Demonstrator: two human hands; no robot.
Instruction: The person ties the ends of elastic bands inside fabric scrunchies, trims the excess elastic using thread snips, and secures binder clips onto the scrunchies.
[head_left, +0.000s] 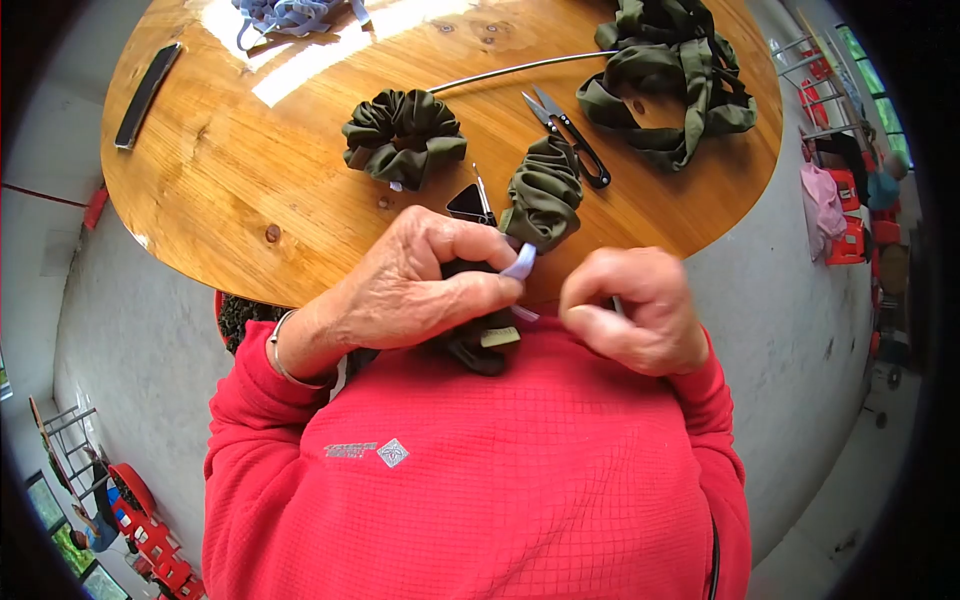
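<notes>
My left hand (415,285) pinches a lavender elastic band (522,262) between thumb and forefinger, near the table's front edge. Gathered dark green scrunchie fabric (545,195) rises just beyond those fingertips, and more of the cloth hangs below the hand, with a small pale label (500,337) on it. To the right, my right hand (635,312) is closed, thumb against curled forefinger; what it holds, if anything, is hidden. A round green scrunchie (405,138) lies behind my left hand. Black-handled thread snips (572,135) rest behind the gathered fabric.
On the wooden table (230,190) lie green fabric loops (665,95), a thin metal rod (520,70), lavender elastic bands (290,15), and a black strip (148,95). A small black item (468,203) sits beside the gathered cloth. Red stools (848,215) stand on the floor at right.
</notes>
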